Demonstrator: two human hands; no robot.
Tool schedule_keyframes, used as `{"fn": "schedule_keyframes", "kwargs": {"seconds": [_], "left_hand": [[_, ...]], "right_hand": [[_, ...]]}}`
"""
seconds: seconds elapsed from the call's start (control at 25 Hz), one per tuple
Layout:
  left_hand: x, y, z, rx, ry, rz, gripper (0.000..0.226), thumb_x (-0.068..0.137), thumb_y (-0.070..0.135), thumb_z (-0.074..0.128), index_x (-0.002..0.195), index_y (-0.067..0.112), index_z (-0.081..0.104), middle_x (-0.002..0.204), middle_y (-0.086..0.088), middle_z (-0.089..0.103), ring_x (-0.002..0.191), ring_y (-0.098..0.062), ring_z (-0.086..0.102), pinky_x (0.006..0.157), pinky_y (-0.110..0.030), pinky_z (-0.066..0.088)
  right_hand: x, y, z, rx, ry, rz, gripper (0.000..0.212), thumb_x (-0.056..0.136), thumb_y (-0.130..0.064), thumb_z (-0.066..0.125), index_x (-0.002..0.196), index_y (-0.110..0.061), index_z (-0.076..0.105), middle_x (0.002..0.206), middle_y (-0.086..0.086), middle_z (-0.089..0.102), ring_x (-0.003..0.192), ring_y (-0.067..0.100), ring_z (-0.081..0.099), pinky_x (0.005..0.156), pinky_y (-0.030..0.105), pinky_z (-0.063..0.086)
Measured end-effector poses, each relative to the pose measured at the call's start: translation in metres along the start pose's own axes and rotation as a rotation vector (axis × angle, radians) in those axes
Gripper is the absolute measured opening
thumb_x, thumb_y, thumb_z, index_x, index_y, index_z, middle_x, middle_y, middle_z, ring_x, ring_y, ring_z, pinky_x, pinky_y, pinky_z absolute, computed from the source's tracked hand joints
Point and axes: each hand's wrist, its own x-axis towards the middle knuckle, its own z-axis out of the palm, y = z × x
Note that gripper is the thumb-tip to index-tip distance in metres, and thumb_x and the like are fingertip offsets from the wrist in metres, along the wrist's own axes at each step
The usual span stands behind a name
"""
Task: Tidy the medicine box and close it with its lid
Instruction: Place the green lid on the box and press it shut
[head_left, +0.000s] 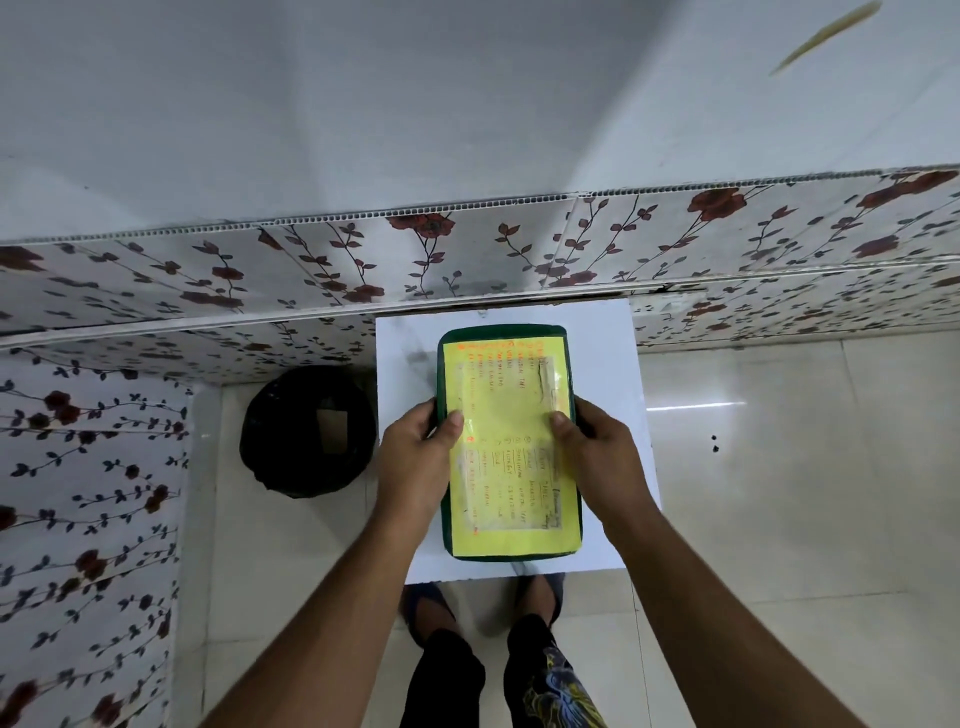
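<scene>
The medicine box (506, 441) is dark green with a yellow handwritten sheet taped across its lid, and it rests on a small white table (602, 353). The lid covers the box, so its contents are hidden. My left hand (415, 457) grips the box's left edge with the thumb on the yellow sheet. On the opposite edge my right hand (597, 452) holds it the same way, thumb pressing on top.
A round bin lined with a black bag (306, 431) stands on the floor left of the table. Floral-patterned wall panels (208, 280) run behind and to the left. Glossy tiled floor (779, 467) spreads to the right. My feet are under the table's near edge.
</scene>
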Motion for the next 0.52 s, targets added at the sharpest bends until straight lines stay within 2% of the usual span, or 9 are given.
{"fn": "schedule_keyframes", "kwargs": {"seconds": [0.12, 0.2, 0.32, 0.4, 0.52], "left_hand": [[0.006, 0.001, 0.008, -0.018, 0.111, -0.013, 0.017, 0.093, 0.015, 0.062, 0.102, 0.021, 0.075, 0.091, 0.008, 0.076, 0.088, -0.016, 0.071, 0.086, -0.045, 0.057], [0.003, 0.001, 0.009, -0.028, 0.120, -0.035, 0.016, 0.092, 0.016, 0.064, 0.101, 0.022, 0.075, 0.091, 0.007, 0.076, 0.088, -0.018, 0.072, 0.086, -0.046, 0.057], [-0.003, 0.003, -0.004, -0.027, 0.009, -0.061, 0.020, 0.092, 0.024, 0.064, 0.110, 0.023, 0.073, 0.098, 0.010, 0.076, 0.094, -0.014, 0.071, 0.090, -0.042, 0.056], [-0.016, 0.003, -0.016, 0.048, -0.107, -0.082, 0.022, 0.090, 0.029, 0.066, 0.112, 0.027, 0.072, 0.104, 0.012, 0.075, 0.099, -0.011, 0.069, 0.092, -0.037, 0.054], [-0.044, -0.010, -0.025, 0.201, -0.269, -0.150, 0.031, 0.083, 0.019, 0.075, 0.112, 0.028, 0.068, 0.110, 0.014, 0.069, 0.103, -0.005, 0.064, 0.090, -0.026, 0.050]], "right_hand": [[0.006, -0.002, 0.000, 0.018, 0.015, 0.041, 0.027, 0.099, -0.027, 0.054, 0.123, -0.025, 0.066, 0.112, -0.005, 0.073, 0.099, 0.020, 0.069, 0.088, 0.048, 0.057], [0.002, -0.001, -0.001, -0.010, 0.011, 0.020, 0.029, 0.099, -0.029, 0.053, 0.125, -0.024, 0.065, 0.113, -0.004, 0.072, 0.099, 0.020, 0.069, 0.089, 0.048, 0.057], [-0.007, 0.001, -0.005, -0.010, -0.050, 0.019, 0.036, 0.098, -0.033, 0.054, 0.133, -0.026, 0.059, 0.120, -0.005, 0.070, 0.102, 0.018, 0.069, 0.089, 0.046, 0.057], [-0.018, 0.011, -0.013, -0.068, -0.111, 0.075, 0.045, 0.094, -0.038, 0.061, 0.135, -0.023, 0.057, 0.128, -0.002, 0.066, 0.107, 0.019, 0.067, 0.093, 0.046, 0.055], [-0.048, 0.028, -0.021, -0.186, -0.233, 0.155, 0.050, 0.086, -0.029, 0.072, 0.133, -0.021, 0.055, 0.127, -0.003, 0.064, 0.104, 0.012, 0.066, 0.089, 0.033, 0.056]]}}
